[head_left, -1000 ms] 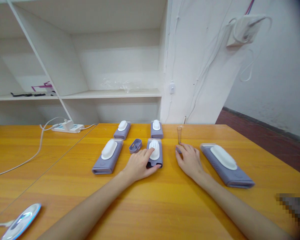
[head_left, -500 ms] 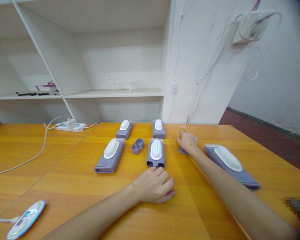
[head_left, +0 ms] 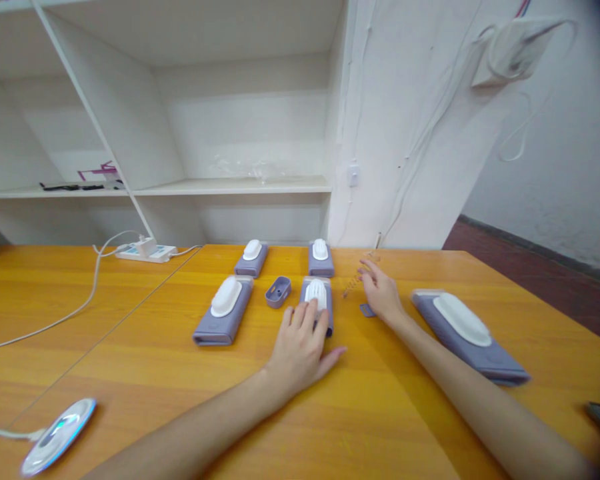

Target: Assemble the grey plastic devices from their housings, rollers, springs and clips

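My left hand [head_left: 300,343] reaches over the front middle purple case [head_left: 329,313], its fingers stretched across the white, ridged oval piece [head_left: 315,290] on top. My right hand [head_left: 380,290] is farther out on the right, with thumb and forefinger extended and nothing clearly held. Close to its fingertips lies a thin coppery coil [head_left: 352,285], partly hidden by the hand; I cannot tell if they touch. A small flat purple piece [head_left: 367,311] sits just below that palm. Left of the middle case stands a hollow purple oval shell [head_left: 278,292].
More purple cases with white oval pieces lie at front left [head_left: 223,320], back left [head_left: 251,261], back middle [head_left: 321,262] and right [head_left: 473,333]. A glowing white oval device [head_left: 59,437] is at lower left. A power strip [head_left: 147,251] stands below white shelves [head_left: 230,187].
My left hand has moved forward from the table onto the middle case and its fingers have straightened. My right hand has shifted slightly right, uncovering more of the coil.
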Demonstrator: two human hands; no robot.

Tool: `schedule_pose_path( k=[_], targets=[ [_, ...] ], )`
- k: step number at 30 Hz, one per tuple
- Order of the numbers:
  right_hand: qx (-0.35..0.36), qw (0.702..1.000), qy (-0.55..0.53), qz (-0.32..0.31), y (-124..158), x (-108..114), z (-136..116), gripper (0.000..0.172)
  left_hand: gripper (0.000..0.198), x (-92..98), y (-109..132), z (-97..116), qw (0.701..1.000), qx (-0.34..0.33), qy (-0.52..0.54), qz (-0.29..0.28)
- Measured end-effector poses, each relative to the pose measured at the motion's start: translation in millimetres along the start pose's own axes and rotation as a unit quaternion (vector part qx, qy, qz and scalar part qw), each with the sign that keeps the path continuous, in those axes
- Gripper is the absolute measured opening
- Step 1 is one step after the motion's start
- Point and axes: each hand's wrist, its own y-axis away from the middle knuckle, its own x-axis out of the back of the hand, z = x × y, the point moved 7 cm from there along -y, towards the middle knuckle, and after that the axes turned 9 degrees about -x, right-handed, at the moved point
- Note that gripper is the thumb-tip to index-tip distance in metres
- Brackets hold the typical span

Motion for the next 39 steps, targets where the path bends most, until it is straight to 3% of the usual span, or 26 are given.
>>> schedule_pose_path(
  k=[2, 5, 9, 14, 17, 20, 23, 26, 30, 34, 39],
  targets=[
    [0.013, 0.995, -0.087, -0.046, 12.2, -1.6, 3.4, 0.048, 0.054, -5.5, 0.6, -6.0, 0.999, 0.031, -0.008, -0.021],
    [0.029, 0.991, -0.09, -0.097, 33.3, 0.0, 7.4, 0.051, 0.039, -11.8, 0.9, -12.5, 0.999, 0.032, -0.023, -0.032],
    [0.02, 0.998, 0.013, -0.061, 58.3, 11.6, 7.6, 0.042, 0.024, -18.4, 0.5, -25.5, 1.0, 0.005, 0.013, -0.02],
    [0.007, 0.995, 0.085, -0.042, 91.0, 11.6, -14.3, 0.039, 0.029, -26.6, 0.4, -49.4, 0.999, 0.025, 0.026, 0.003],
    [0.004, 0.997, 0.006, -0.078, 110.9, 5.6, -31.5, 0.038, 0.035, -29.1, 1.7, -62.6, 0.995, 0.096, -0.014, 0.002],
    [-0.009, 0.971, -0.197, -0.132, 123.2, -1.1, -43.5, 0.039, 0.03, -25.1, 1.6, -62.1, 0.993, 0.118, -0.015, 0.002],
    [-0.033, 0.933, -0.331, -0.139, 122.2, -2.9, -43.3, 0.044, 0.025, -20.2, -2.7, -41.1, 0.998, 0.031, 0.054, -0.02],
    [-0.076, 0.913, -0.381, -0.125, 111.7, -0.8, -32.5, 0.044, 0.036, -19.0, -3.9, -18.5, 0.989, -0.035, 0.13, -0.065],
    [-0.145, 0.921, -0.353, -0.078, 97.3, 8.2, -15.0, 0.041, 0.047, -24.9, -2.3, -15.2, 0.986, 0.024, 0.136, -0.097],
    [-0.169, 0.919, -0.351, -0.057, 90.8, 9.2, -8.7, 0.041, 0.051, -39.0, 0.4, -22.3, 0.974, 0.085, 0.159, -0.139],
    [-0.216, 0.846, -0.472, -0.122, 89.7, -5.8, -4.0, 0.039, 0.061, -48.5, 1.0, -29.9, 0.955, 0.141, 0.204, -0.166]
  ],
)
